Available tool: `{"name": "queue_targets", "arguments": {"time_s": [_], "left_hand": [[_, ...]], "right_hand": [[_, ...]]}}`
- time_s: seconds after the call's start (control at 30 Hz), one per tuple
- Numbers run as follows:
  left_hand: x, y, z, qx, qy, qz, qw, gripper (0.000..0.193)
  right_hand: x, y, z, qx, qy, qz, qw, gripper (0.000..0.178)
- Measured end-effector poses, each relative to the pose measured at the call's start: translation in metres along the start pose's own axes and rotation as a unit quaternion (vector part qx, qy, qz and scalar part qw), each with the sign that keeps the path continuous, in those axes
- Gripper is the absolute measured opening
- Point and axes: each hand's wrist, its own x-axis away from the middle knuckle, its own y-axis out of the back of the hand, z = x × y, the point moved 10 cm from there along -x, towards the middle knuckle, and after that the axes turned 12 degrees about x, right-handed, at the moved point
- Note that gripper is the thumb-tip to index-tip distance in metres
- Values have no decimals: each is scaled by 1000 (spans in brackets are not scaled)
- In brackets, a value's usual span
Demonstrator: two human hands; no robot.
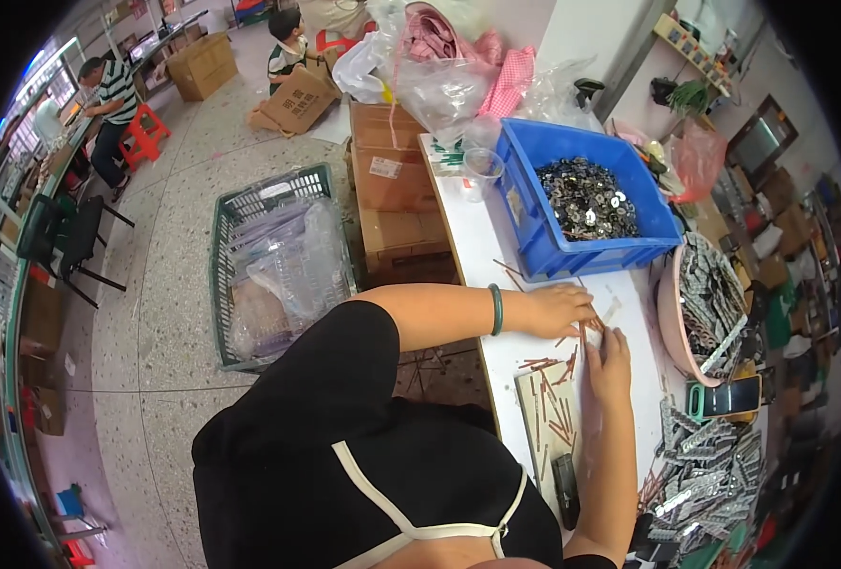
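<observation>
Left hand [563, 311] and right hand [611, 365] meet over the white counter [475, 237], at thin brown sticks [583, 333]; I cannot tell whether either grip holds one. More lie on a pale board [555, 448] nearby.

Remotely, I make out dark characters [304, 100] on a tilted cardboard box [286, 116]; the white label [385, 168] on a brown carton [415, 190] I cannot read.

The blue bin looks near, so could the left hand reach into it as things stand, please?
Probably yes: the left hand is just in front of the blue bin, whose top is open, and nothing visible blocks the way.
</observation>
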Motion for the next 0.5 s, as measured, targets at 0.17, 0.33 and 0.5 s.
{"name": "queue_targets", "arguments": {"time_s": [0.17, 0.33, 0.5], "left_hand": [[3, 6, -2, 137, 2, 83, 987, 53], [9, 10, -1, 12, -20, 25, 999, 72], [-9, -16, -11, 111, -16, 70, 991, 76]], "right_hand": [[5, 28, 8, -135, 82, -9, 987, 54], [16, 0, -43, -170, -155, 137, 963, 58], [-2, -29, -29, -369, -184, 143, 900, 41]]}}
